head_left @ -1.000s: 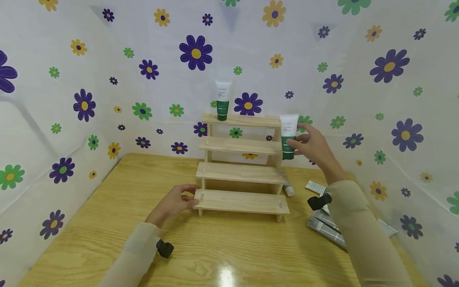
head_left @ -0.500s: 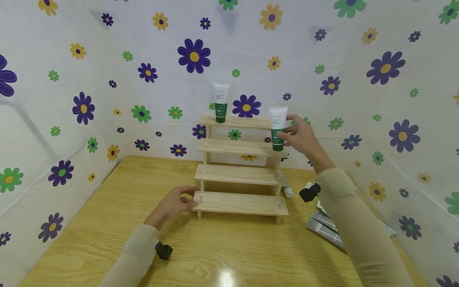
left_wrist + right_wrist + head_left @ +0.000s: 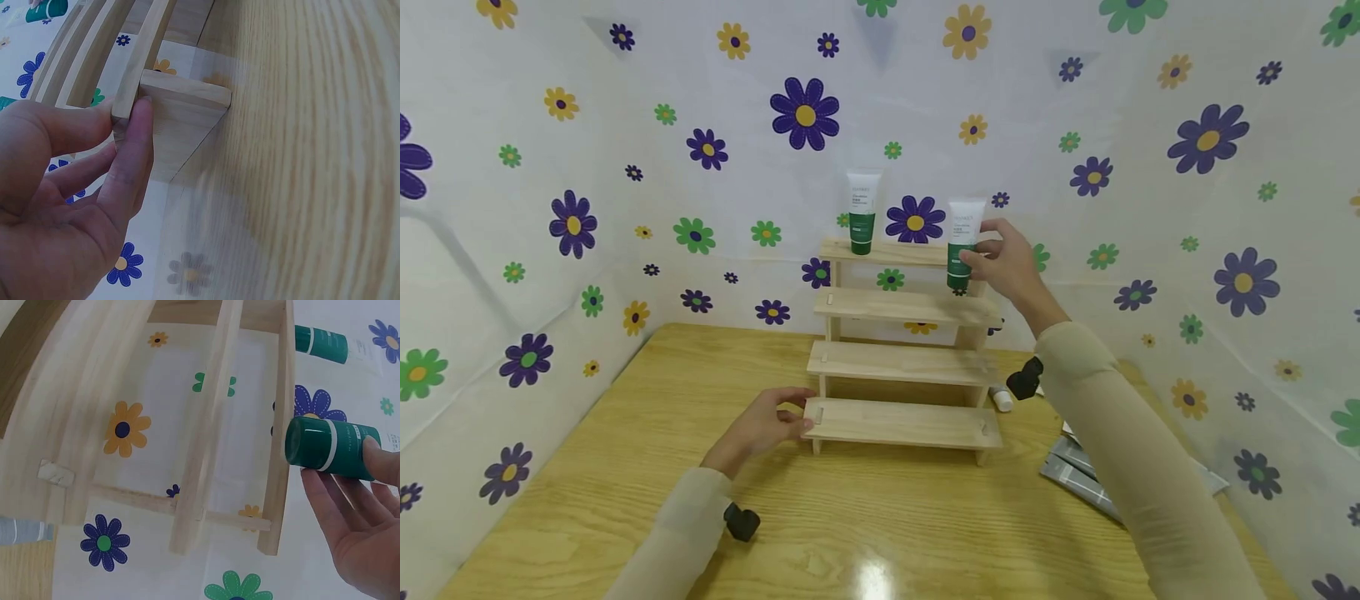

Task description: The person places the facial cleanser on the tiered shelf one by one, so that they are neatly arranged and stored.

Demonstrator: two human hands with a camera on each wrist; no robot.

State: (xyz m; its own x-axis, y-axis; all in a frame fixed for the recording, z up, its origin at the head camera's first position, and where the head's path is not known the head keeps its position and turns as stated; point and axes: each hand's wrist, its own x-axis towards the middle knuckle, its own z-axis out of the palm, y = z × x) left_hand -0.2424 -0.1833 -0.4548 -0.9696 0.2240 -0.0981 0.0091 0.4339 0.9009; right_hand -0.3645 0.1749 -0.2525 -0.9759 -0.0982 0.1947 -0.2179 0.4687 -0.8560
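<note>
Reaches in low from the left, in a beige left sleeve (image 3: 673, 533) with a black left wrist camera (image 3: 742, 522), slanting up and rightward over the wooden table (image 3: 850, 525). Ends in a left hand (image 3: 758, 425) at the tiered wooden shelf (image 3: 902, 361), pinching the left end of the lowest step (image 3: 902, 423) between curled thumb and fingers, clamped on both sides of the board.

Next along, upright on the top step (image 3: 910, 252) toward its left end: a standing tube (image 3: 862, 212), white above and green below, apart from both hands.

Farther right, holds a second tube (image 3: 958, 233) of the same look, upright with the green end down, near the right part of the top step; cannot tell of any contact with the wood. Clamps the tube in the right hand (image 3: 1011, 267), thumb laid across the green front, other fingers bent behind.

Below, beside the shelf's right end: a white-capped tube (image 3: 1002, 401), lying partly hidden. Rises to the right-hand grip from the lower right, in a matching right sleeve (image 3: 1138, 454), slanting up and leftward across grey tubes (image 3: 1078, 483) on the table.
</note>
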